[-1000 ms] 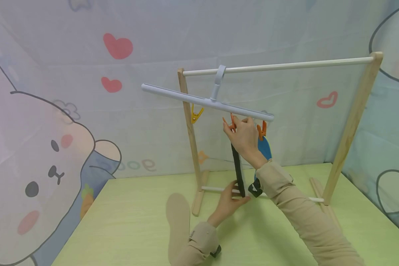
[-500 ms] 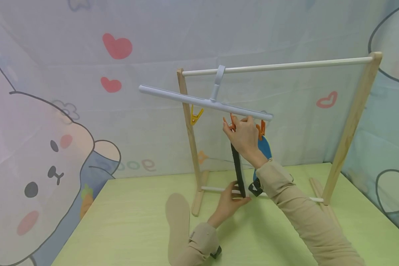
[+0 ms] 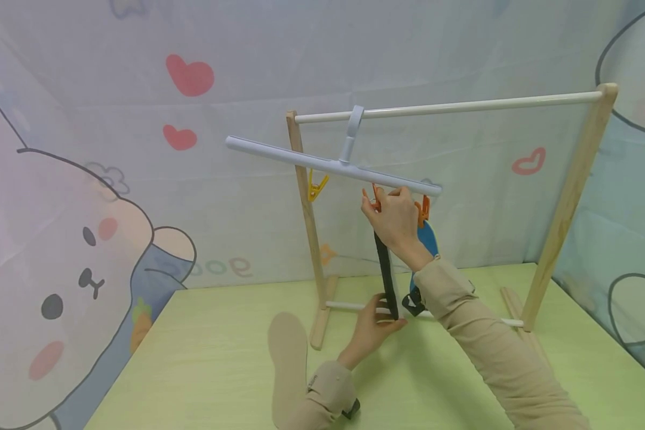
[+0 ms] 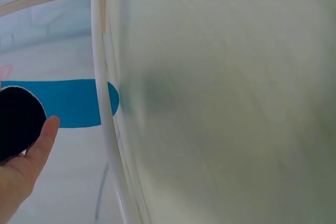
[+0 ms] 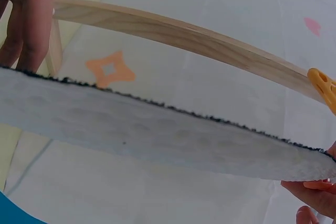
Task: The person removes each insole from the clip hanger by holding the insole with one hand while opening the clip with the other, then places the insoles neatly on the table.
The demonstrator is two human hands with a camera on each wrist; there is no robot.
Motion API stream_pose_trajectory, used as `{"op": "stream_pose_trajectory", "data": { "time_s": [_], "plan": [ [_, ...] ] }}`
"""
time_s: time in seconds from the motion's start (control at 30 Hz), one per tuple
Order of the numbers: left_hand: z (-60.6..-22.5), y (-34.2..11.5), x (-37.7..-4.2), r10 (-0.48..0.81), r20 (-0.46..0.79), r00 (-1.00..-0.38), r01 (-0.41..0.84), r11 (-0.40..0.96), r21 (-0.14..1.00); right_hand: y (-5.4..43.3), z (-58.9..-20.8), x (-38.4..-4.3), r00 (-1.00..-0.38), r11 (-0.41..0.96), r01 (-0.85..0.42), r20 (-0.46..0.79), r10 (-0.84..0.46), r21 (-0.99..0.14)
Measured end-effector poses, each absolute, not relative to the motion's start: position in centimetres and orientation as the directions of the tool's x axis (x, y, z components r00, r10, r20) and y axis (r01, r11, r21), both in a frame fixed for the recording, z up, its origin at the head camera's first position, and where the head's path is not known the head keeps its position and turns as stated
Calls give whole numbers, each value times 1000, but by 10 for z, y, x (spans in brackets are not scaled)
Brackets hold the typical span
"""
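A dark-topped insole with a white underside stands upright under a pale hanger. Its lower end is held by my left hand, thumb on one side and fingers on the other. Up at the insole's top, my right hand pinches an orange clip below the hanger bar; the clip's jaws are hidden by the hand. The right wrist view shows the insole's white underside between both hands. A blue insole hangs from another orange clip at the hanger's lower right end.
The hanger hooks over the white rail of a wooden rack and tilts down to the right. A yellow clip hangs towards its left side. On the table, a beige insole lies beside the left forearm.
Both hands keep their hold, with only slight shifts. The hanger's left end wavers very slightly.
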State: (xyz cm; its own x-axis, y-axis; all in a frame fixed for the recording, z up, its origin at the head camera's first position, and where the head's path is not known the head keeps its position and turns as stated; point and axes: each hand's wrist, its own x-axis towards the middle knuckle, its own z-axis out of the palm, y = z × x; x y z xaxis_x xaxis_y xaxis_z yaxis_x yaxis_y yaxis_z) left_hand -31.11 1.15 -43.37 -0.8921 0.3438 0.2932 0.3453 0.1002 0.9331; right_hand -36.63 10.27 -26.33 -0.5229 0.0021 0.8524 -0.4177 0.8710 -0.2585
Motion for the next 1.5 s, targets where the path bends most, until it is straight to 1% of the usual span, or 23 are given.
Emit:
{"op": "stream_pose_trajectory", "data": {
  "time_s": [0.07,0.23,0.4,0.57,0.67,0.93,1.23,1.5],
  "plan": [
    [-426,11,-305,344,287,-894,338,98,936,103,-263,-367,-520,870,-421,854,2,-258],
    [-421,10,-300,347,289,-892,337,87,937,103,-264,-368,-514,872,-420,858,-1,-251],
    [-436,12,-312,350,281,-894,329,84,941,103,-264,-368,-496,872,-428,868,-7,-238],
    [-454,14,-321,329,287,-900,341,122,932,103,-265,-368,-493,869,-435,870,-11,-236],
    [-458,14,-322,325,288,-901,347,140,927,103,-265,-368,-488,867,-439,873,-11,-234],
    [-458,12,-323,324,310,-894,367,130,921,103,-265,-368,-466,863,-450,885,-10,-228],
    [-458,10,-322,328,297,-897,354,130,926,103,-263,-367,-501,864,-441,865,-12,-243],
    [-455,6,-320,314,276,-909,326,120,938,103,-263,-366,-493,863,-447,870,-19,-235]
  ]
}}
